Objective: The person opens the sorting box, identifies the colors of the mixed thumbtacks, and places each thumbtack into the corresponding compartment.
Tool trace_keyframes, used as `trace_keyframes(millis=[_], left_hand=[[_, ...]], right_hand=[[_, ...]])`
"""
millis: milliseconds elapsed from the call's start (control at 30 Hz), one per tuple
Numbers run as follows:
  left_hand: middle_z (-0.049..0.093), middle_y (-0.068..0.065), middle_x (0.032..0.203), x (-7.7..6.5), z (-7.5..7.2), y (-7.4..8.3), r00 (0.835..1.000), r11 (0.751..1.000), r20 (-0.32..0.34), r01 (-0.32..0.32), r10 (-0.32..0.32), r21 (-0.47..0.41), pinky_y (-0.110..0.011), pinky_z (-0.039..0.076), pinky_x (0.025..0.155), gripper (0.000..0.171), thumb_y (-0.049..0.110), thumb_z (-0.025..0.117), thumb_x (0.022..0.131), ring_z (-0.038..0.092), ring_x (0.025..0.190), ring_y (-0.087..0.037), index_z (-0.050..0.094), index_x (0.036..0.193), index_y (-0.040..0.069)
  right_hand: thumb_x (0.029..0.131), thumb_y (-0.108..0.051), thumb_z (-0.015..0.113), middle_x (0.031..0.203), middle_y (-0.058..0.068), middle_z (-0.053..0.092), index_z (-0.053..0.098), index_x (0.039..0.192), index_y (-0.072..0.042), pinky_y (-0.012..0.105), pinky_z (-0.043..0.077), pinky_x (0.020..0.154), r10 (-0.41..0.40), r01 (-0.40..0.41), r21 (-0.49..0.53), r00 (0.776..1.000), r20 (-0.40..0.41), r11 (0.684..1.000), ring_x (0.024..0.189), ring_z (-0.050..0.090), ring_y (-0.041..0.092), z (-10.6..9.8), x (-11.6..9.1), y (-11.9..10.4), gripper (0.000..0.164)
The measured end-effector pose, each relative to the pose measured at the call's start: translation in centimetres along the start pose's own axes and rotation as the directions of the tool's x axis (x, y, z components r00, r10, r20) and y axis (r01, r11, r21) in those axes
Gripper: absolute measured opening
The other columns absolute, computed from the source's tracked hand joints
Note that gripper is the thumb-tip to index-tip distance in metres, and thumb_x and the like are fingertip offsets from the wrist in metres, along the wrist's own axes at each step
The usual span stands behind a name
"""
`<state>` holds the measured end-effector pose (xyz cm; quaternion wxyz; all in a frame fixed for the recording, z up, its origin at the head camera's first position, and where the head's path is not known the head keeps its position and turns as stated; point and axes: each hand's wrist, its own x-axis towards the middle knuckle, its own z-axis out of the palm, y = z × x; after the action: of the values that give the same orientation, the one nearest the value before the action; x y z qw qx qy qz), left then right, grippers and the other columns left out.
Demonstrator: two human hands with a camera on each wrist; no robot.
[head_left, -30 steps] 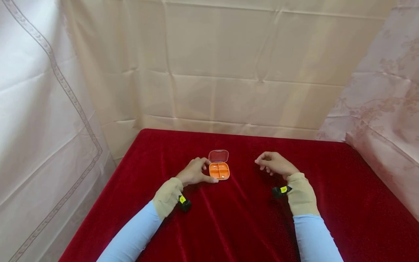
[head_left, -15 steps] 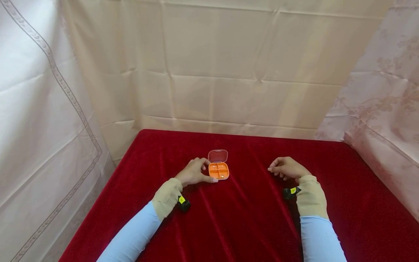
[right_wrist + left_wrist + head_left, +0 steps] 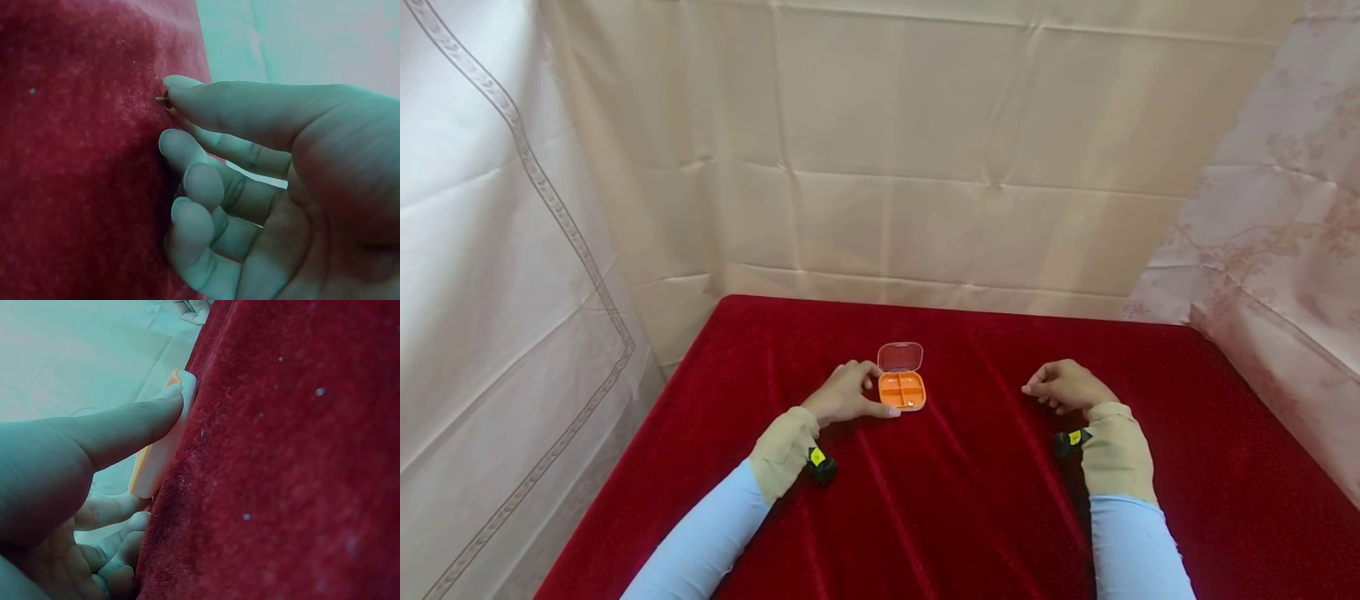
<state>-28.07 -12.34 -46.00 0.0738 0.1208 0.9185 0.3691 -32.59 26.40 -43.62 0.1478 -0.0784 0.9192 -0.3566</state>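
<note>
An orange pill box [image 3: 902, 389] with a 2-by-2 grid of compartments stands on the red cloth, its clear lid [image 3: 900, 357] raised at the back. One tiny shiny piece [image 3: 911, 403] lies in the front right compartment. My left hand [image 3: 842, 396] holds the box from its left side, thumb along the front edge and fingers at the back left corner. To the right, apart from the box, my right hand [image 3: 1067, 386] pinches a tiny dark stud with a thin pale pin [image 3: 164, 99] between thumb and index finger. The other fingers of that hand are curled.
Red velvet cloth [image 3: 955, 500] with low creases covers the table. Beige curtains [image 3: 887, 167] hang behind its far edge, with pale curtains at the left and right. A small black wrist camera [image 3: 822, 467] sits at the left wrist, another [image 3: 1067, 443] at the right.
My right hand has moved right, away from the pill box, mostly in the first half second, and has lowered slightly. The left hand and the pill box have stayed put.
</note>
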Motion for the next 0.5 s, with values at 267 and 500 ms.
trace_keyframes(millis=[267, 500], left_hand=[[0.050, -0.004, 0.097, 0.0, 0.0, 0.0, 1.000, 1.000, 0.003, 0.006, -0.006, 0.002, -0.031, 0.038, 0.078, 0.066, 0.048, 0.085, 0.069, 0.044, 0.095, -0.017, 0.057, 0.119, 0.014], [0.050, -0.003, 0.097, 0.1, 0.1, -0.2, 1.000, 1.000, 0.001, 0.001, -0.001, 0.000, -0.032, 0.038, 0.078, 0.067, 0.049, 0.084, 0.069, 0.044, 0.095, -0.018, 0.057, 0.119, 0.014]], right_hand=[[0.095, -0.029, 0.064, 0.082, 0.007, 0.059, 0.064, 0.098, -0.003, 0.032, 0.049, 0.060, 0.009, -0.011, -0.059, 0.999, -0.049, 0.998, 0.072, 0.055, 0.019, 0.3, 0.3, -0.2, 0.026], [0.092, -0.019, 0.068, 0.081, 0.005, 0.061, 0.066, 0.095, -0.006, 0.032, 0.048, 0.057, -0.103, 0.095, -0.104, 0.991, -0.081, 0.990, 0.070, 0.055, 0.019, 1.3, 1.2, -0.5, 0.014]])
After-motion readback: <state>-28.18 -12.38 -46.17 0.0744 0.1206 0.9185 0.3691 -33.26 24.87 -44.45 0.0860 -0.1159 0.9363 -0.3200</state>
